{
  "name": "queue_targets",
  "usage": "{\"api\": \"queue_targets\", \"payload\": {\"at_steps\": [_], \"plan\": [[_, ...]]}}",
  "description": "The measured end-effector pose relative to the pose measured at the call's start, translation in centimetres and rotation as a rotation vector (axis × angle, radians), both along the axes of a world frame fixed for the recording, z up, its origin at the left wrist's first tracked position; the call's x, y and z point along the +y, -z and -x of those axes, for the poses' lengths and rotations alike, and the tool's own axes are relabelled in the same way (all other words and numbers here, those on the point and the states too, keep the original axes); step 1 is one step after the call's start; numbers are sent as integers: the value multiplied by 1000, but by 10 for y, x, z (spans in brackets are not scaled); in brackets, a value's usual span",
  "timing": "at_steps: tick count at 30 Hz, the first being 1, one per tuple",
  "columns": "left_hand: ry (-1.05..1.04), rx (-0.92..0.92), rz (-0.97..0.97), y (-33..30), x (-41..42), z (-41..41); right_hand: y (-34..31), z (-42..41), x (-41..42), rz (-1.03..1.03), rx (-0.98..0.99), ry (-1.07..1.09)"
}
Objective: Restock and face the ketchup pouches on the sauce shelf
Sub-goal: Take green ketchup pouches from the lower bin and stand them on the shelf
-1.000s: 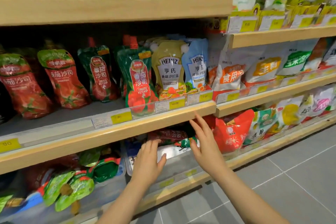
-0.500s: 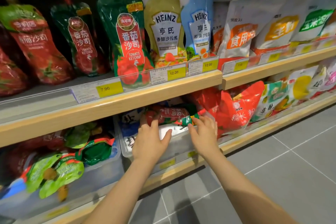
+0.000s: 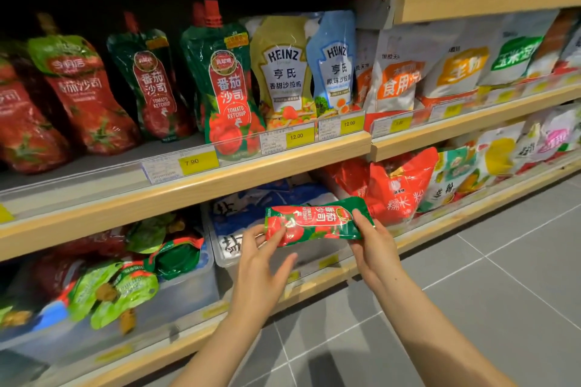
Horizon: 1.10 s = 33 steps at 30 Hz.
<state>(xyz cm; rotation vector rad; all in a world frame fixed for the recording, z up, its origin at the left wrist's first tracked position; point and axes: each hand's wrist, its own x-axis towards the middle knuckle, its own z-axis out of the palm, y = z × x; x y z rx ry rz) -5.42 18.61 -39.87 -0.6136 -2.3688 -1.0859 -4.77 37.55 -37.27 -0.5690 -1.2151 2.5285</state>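
A green-and-red ketchup pouch lies sideways in both my hands, in front of the bottom shelf. My left hand grips its bottom end and my right hand holds its spout end. On the sauce shelf above, a matching ketchup pouch stands at the front edge, with another set further back to its left. Red pouches with light green tops lean at the far left.
Yellow and blue Heinz pouches stand right of the ketchup. A clear bin with blue-and-white packs sits behind my hands. Another clear bin at lower left holds several loose pouches. Red bags fill the right. Grey floor tiles lie below.
My hands reached into the clear bin on the bottom shelf, closed on a ketchup pouch and lifted it out toward me. The camera has dipped and come closer.
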Motion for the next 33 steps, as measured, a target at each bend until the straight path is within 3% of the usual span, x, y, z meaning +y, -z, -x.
{"api": "queue_targets", "payload": {"at_steps": [4, 7, 9, 12, 15, 23, 33], "plan": [[85, -109, -71, -11, -11, -15, -20, -7, 3, -74, -69, 5], [-50, -280, -85, -27, -22, -19, -49, -19, 2, -328, -3, -41], [-50, -301, -32, -43, -30, -16, -73, -29, -4, -525, 69, -143], [206, -454, 174, -70, -33, -15, -105, -39, -17, -700, 109, -307], [346, -638, 149, -83, -31, -21, -133, -39, -34, -753, 172, -435], [237, -463, 68, -108, -95, -19, -168, -21, -89, -806, 252, -693], [134, -256, -75, -177, -144, 16, -232, 11, -132, -922, 391, -534]]}}
